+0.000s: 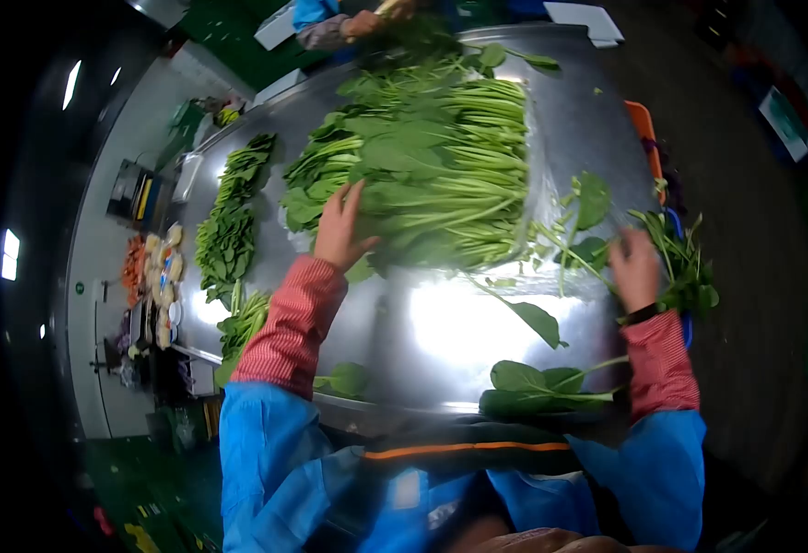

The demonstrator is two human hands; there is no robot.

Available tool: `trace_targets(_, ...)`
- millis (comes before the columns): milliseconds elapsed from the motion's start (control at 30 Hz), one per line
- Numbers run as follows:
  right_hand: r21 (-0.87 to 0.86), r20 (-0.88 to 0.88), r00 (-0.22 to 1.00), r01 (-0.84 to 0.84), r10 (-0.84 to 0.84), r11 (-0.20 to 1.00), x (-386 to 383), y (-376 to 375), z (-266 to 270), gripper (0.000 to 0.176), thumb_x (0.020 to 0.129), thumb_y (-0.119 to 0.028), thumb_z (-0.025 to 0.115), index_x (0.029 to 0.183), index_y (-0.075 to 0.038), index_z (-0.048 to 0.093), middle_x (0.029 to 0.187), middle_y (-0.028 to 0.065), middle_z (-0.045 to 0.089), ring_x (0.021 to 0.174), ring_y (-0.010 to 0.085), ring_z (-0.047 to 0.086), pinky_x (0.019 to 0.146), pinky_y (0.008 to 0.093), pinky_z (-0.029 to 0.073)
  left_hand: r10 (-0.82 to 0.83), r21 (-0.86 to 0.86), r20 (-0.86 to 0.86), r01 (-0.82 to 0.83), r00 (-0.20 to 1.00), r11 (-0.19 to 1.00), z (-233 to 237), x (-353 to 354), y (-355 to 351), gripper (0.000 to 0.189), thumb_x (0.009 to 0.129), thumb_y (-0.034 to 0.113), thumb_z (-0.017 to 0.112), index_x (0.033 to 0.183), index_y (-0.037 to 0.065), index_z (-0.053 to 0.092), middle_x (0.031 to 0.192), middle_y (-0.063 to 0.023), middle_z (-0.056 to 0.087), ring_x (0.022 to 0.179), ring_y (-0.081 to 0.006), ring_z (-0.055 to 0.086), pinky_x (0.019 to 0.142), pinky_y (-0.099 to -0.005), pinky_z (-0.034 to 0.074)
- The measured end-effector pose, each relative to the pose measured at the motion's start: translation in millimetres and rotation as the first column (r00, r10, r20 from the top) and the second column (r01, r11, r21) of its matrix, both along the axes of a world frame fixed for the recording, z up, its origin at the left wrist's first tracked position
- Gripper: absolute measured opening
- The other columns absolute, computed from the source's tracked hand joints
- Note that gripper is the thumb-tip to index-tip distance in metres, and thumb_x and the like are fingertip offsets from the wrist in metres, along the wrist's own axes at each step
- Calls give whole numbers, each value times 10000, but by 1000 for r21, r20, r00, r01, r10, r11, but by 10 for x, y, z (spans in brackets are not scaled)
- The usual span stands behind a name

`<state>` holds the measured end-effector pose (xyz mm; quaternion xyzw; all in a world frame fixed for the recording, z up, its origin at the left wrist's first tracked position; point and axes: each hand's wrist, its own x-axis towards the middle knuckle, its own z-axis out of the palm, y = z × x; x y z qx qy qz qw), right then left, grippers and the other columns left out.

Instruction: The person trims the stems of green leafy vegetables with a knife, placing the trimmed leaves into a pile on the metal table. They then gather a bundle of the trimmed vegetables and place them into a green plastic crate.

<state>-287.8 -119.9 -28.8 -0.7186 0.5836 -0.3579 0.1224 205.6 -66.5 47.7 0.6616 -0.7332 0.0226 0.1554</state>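
A wide pile of leafy greens (413, 152) lies on the metal table, its pale green stems pointing right. My left hand (341, 226) rests at the leafy lower-left edge of this pile, fingers stretched out and thumb apart. At the table's right side is my right hand (634, 267), blurred by motion, with its fingers bent. Loose stems and a leaf (594, 200) lie just left of it. A bunch of greens (685, 263) hangs over a blue-rimmed container on its other side. I cannot tell whether the right hand holds a stem.
Clear plastic film (540, 184) shows under the pile. A row of greens (229, 212) lies along the table's left. Single leafy stems (542, 382) are near the front edge. An orange crate (644, 134) stands at the right. Across the table, another person's hand (363, 23) is at work.
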Motion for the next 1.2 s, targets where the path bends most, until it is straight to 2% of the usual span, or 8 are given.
trace_targets(67, 364, 331, 942, -181, 55, 913, 721, 185, -60, 404, 838, -243, 698, 1164, -18, 625, 914, 151, 670, 825, 215, 641, 753, 350, 506, -37, 68, 149, 27, 988, 997, 49, 95, -188, 1145, 558, 215, 895, 1505, 173, 253, 1471, -179, 334, 1314, -395, 375, 1079, -470, 342)
trace_targets(167, 353, 633, 760, -454, 148, 818, 1603, 395, -259, 403, 879, -247, 689, 1168, 11, 578, 748, 68, 620, 598, 99, 561, 528, 247, 448, -62, 222, 334, -15, 941, 975, 127, 13, -436, 1259, 509, 262, 914, 1528, 235, 176, 1541, -173, 215, 1383, -394, 292, 1096, -529, 304)
trace_targets(233, 484, 856, 495, -661, -151, 574, 1983, 389, -54, 352, 912, -306, 665, 1087, -28, 538, 643, 35, 542, 454, 53, 444, 397, 207, 343, -67, 300, 338, -40, 939, 953, 106, -17, -599, 1285, 504, 273, 917, 1533, 279, 148, 1569, -170, 144, 1416, -390, 238, 1097, -570, 285)
trace_targets(333, 481, 858, 295, -748, -420, 457, 2370, 241, -286, 314, 941, -364, 625, 953, -81, 489, 639, 54, 541, 403, 69, 413, 356, 212, 336, -109, 325, 272, 16, 956, 946, 34, 40, -780, 1304, 492, 267, 922, 1537, 266, 143, 1572, -194, 126, 1396, -412, 266, 1095, -537, 319)
trace_targets(533, 423, 827, -2, -659, -563, 622, 2819, -65, -383, 400, 914, -417, 653, 758, -86, 491, 636, 62, 546, 408, 105, 438, 373, 241, 349, -175, 302, 149, 124, 973, 945, 95, 27, -972, 1244, 514, 181, 875, 1532, 214, 163, 1297, -273, 414, 1187, -433, 446, 988, -460, 432)
trace_targets(733, 520, 801, 5, -501, -599, 692, 2939, -158, -176, 382, 908, -361, 674, 728, -103, 457, 599, 20, 446, 441, 105, 394, 395, 262, 336, -181, 116, -7, 181, 983, 977, -79, -32, -975, 600, 710, 7, 608, 1287, 109, 479, 979, -248, 533, 746, -423, 609, 669, -483, 505)
trace_targets(900, 497, 821, 4, -497, -571, 711, 2851, -205, -119, 262, 921, -284, 650, 867, -60, 525, 593, 28, 471, 406, 126, 410, 368, 274, 342, -162, 110, 85, 153, 983, 982, -8, -81, -988, 439, 714, 17, 573, 1149, 76, 569, 935, -226, 559, 769, -412, 621, 676, -486, 511)
trace_targets(1200, 507, 793, -42, -507, -607, 697, 2704, -51, 63, 221, 913, -209, 606, 775, -98, 474, 630, 25, 469, 454, 128, 417, 402, 278, 360, -221, 93, 159, 208, 962, 974, 480, -462, -634, 134, 763, 24, 539, 895, 19, 563, 845, -198, 561, 758, -384, 621, 676, -461, 514)
